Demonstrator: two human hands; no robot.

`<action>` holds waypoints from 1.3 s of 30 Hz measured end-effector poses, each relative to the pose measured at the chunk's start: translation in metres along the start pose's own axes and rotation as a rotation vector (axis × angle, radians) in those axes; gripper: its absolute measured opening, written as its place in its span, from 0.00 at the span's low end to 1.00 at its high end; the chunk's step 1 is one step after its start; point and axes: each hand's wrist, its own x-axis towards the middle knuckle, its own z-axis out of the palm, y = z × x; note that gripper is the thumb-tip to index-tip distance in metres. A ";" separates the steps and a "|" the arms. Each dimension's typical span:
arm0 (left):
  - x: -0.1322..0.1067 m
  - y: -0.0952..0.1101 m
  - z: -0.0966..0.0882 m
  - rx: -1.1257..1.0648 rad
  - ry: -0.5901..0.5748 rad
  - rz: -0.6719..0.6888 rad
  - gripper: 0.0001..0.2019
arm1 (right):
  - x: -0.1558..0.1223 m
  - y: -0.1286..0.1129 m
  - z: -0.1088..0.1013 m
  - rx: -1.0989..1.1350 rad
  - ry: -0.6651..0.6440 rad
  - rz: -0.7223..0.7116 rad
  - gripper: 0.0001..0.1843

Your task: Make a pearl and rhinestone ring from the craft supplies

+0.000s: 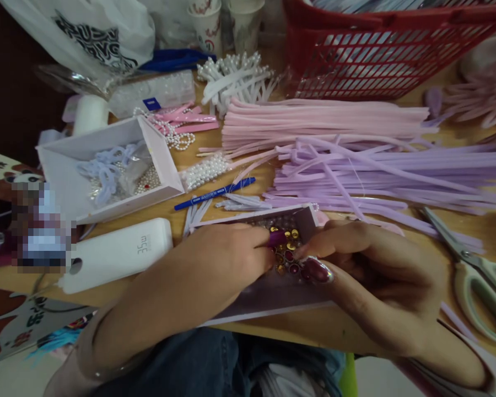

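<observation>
A shallow white box (pixel 268 315) on the table near my lap holds gold and dark red round gem beads (pixel 291 242), with pale beads behind them. My left hand (pixel 235 251) reaches into it from the left, its fingers bent down and closed at the beads; their tips are partly hidden. From the right comes my right hand (pixel 380 270), thumb and index finger drawn close together at the red beads. Whatever is between those fingertips is too small to make out. Both hands have dark red, shiny nails.
Scissors (pixel 467 256) lie at the right beside purple fuzzy stems (pixel 380 171) and pink stems (pixel 326 121). At the left are a white power bank (pixel 119 253) and an open bead box (pixel 165 157). A blue pen (pixel 215 193) lies behind my hands; a red basket (pixel 355 60) stands at the back.
</observation>
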 end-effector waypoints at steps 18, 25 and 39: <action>0.017 0.009 -0.004 0.019 -0.208 -0.103 0.10 | 0.001 -0.005 -0.001 0.032 -0.005 0.044 0.03; 0.006 0.002 0.003 0.006 -0.097 0.021 0.06 | 0.003 -0.004 0.000 0.081 -0.018 0.033 0.04; -0.004 0.012 0.006 -1.193 0.304 -0.102 0.14 | 0.007 -0.006 0.000 0.133 -0.118 -0.024 0.07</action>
